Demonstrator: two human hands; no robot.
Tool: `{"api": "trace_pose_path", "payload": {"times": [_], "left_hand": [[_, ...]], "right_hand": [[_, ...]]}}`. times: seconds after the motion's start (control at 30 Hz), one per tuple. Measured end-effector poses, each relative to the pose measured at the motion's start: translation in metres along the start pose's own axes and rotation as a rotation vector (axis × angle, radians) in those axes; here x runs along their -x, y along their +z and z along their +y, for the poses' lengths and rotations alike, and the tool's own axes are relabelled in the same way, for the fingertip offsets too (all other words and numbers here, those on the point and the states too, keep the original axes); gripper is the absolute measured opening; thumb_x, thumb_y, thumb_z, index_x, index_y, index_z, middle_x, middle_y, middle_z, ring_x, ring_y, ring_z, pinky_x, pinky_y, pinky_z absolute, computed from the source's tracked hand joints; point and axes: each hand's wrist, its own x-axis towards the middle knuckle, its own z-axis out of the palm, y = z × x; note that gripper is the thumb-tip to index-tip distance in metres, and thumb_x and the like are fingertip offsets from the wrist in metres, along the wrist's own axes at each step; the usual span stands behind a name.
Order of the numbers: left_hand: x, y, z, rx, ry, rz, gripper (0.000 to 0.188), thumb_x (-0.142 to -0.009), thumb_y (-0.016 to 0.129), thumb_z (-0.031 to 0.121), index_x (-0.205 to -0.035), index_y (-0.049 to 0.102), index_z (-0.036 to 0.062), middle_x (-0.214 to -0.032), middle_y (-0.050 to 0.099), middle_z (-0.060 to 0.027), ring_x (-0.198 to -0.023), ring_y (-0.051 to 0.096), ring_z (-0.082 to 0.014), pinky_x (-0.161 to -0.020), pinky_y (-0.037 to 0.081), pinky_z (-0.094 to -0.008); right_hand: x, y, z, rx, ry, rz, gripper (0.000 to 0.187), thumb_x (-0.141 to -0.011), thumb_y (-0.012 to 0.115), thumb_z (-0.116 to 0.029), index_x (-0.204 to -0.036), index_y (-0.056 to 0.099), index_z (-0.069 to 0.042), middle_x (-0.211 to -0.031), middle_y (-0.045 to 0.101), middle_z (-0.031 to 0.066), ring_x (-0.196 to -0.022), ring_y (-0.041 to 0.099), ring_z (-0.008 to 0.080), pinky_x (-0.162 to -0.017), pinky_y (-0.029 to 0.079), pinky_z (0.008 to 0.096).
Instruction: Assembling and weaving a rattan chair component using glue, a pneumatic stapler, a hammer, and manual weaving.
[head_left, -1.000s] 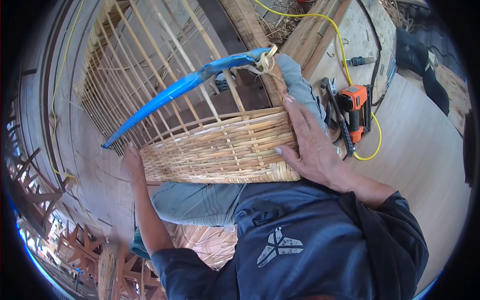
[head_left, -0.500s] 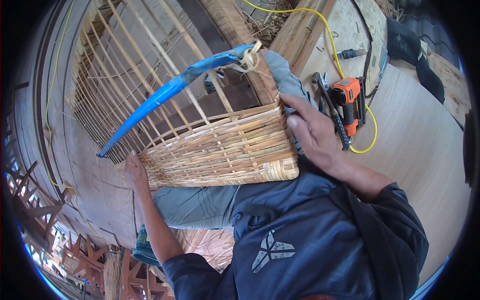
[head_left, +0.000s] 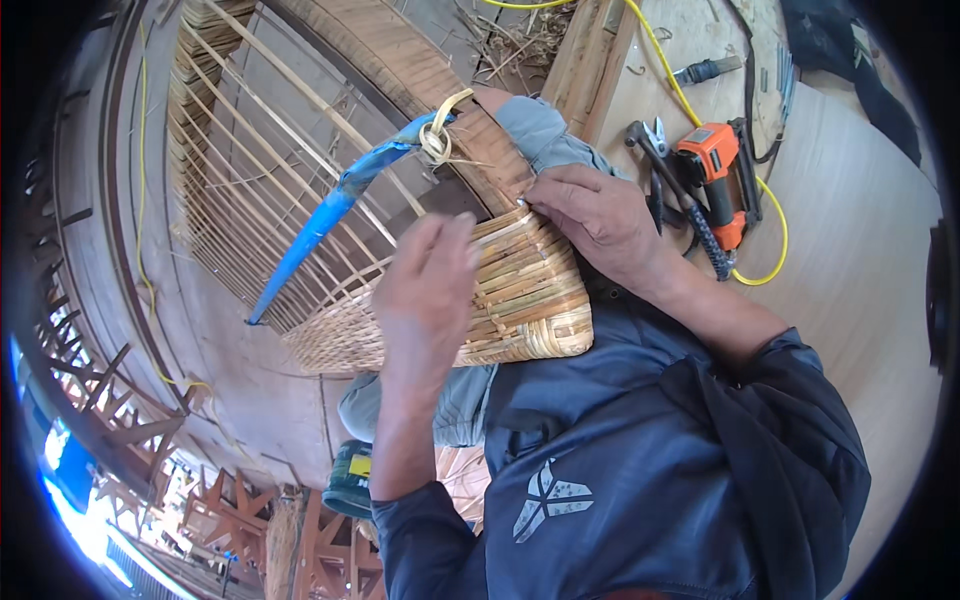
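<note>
Across my lap lies a woven wicker panel (head_left: pixel 535 295), joined to a curved wooden frame (head_left: pixel 400 50). Long pale rods (head_left: pixel 270 100) run through its unwoven middle. My right hand (head_left: pixel 605 225) is closed in a pinch at the panel's upper right corner, beside the frame; the fingertips partly hide what they grip. My left hand (head_left: pixel 425 300) is raised in front of the weave, smeared by motion, and whether it holds anything is unclear. A bowed blue-wrapped strip (head_left: pixel 320 215) spans the rods, its upper end tied to the frame with a pale cane loop (head_left: pixel 436 140).
To the right, an orange and black nail gun (head_left: pixel 712 180) lies on a pale board (head_left: pixel 840 270), with pliers (head_left: pixel 655 145) and a dark-handled tool (head_left: pixel 700 225) beside it. A yellow hose (head_left: pixel 780 255) curls around them. A green container (head_left: pixel 350 480) stands below my left forearm.
My left hand has left the panel's left edge and moved right, up in front of the weave. My right hand's fingers have closed at the corner. The view has shifted slightly.
</note>
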Motion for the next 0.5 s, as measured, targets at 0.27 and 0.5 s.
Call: {"api": "trace_pose_path", "payload": {"times": [0.27, 0.5], "left_hand": [[-0.018, 0.018, 0.004, 0.032, 0.025, -0.033, 0.015, -0.079, 0.068, 0.010, -0.093, 0.064, 0.0064, -0.088, 0.060, -0.0096, -0.075, 0.061, -0.0255, -0.064, 0.050, -0.0340], [-0.023, 0.021, 0.003, 0.092, -0.041, -0.039, 0.010, -0.079, 0.069, 0.009, -0.086, 0.063, 0.0049, -0.085, 0.061, -0.0108, -0.076, 0.061, -0.0252, -0.066, 0.050, -0.0326]], "right_hand": [[-0.003, -0.015, 0.011, -0.049, -0.060, 0.035, 0.024, -0.073, 0.065, -0.005, -0.097, 0.063, -0.006, -0.088, 0.064, 0.0074, -0.078, 0.064, 0.0252, -0.063, 0.051, 0.0315], [-0.004, -0.023, 0.018, -0.047, -0.033, 0.003, 0.020, -0.076, 0.063, -0.007, -0.096, 0.063, -0.006, -0.088, 0.063, 0.0082, -0.082, 0.063, 0.0263, -0.068, 0.051, 0.0322]]}}
